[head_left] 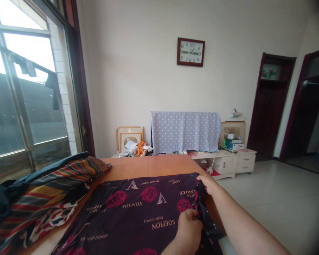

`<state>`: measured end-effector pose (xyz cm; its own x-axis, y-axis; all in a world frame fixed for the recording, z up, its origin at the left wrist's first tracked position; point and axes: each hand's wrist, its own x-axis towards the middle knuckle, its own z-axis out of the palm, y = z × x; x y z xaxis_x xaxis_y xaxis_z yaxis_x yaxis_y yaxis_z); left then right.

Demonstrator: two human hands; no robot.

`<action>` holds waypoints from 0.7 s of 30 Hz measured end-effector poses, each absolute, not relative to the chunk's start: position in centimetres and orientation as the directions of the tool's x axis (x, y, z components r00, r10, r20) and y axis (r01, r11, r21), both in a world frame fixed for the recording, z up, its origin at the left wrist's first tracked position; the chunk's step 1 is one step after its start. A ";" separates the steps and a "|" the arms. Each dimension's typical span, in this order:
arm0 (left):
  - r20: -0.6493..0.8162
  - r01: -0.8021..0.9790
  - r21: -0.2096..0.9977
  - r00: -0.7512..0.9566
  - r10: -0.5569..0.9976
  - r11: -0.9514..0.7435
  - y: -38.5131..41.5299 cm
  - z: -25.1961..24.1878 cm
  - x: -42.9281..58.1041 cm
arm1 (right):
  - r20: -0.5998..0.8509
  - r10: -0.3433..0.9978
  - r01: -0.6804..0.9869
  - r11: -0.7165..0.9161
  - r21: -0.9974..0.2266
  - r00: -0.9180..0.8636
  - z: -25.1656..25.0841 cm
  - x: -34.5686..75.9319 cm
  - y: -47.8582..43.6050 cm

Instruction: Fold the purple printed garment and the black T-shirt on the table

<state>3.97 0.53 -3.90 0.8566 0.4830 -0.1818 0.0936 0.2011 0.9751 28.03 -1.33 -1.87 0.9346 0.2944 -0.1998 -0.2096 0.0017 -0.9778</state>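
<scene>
Right hand (pixel 206 185) is pinching the top edge of a dark purple cloth (pixel 133 209) between thumb and fingers, and my left hand (pixel 187 227) is closed on the same cloth lower down, beside a bunched fold (pixel 208 221) at its right side. From where I'm looking, the two hands sit close together, the right one above the left.

The cloth lies spread on an orange surface (pixel 149 166), and from this view I can't tell whether that's a bed or a table. It's printed with round red flowers and pale lettering, including the word SOEFION. Just left of the cloth and touching it is a heap of striped clothing (pixel 55 187) in red, yellow and grey.

Farther ahead, a white cabinet (pixel 225 163) stands against the wall with a polka-dot cloth (pixel 185 132) hanging at its left end. Picture frames (pixel 129 138) lean against the wall beside that cloth. A square wall clock (pixel 190 52) hangs above, a large window (pixel 29 88) fills the left side, and a dark wooden doorway (pixel 268 106) opens on the right.
</scene>
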 end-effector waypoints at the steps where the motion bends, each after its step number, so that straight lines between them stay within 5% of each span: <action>1: -0.184 0.082 0.971 0.857 0.481 0.224 0.5 -3.9 4.0 | -0.207 0.301 -0.219 0.006 -0.976 0.931 -1.7 27.9 -1.3; 9: -0.147 -0.044 0.872 0.927 0.345 0.488 1.6 -1.2 0.9 | -0.102 0.417 -0.168 0.125 -0.978 0.903 0.7 26.0 0.1; 21: -0.050 -0.147 0.884 0.914 0.402 0.443 8.3 2.5 -10.0 | 0.014 0.593 -0.133 0.203 -0.970 0.805 4.9 17.6 8.2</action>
<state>-10.03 8.34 2.53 0.9141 0.4025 -0.0497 -0.1470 0.4431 0.8843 17.58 8.19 4.90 0.8049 0.5932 0.0141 -0.1327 0.2031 -0.9701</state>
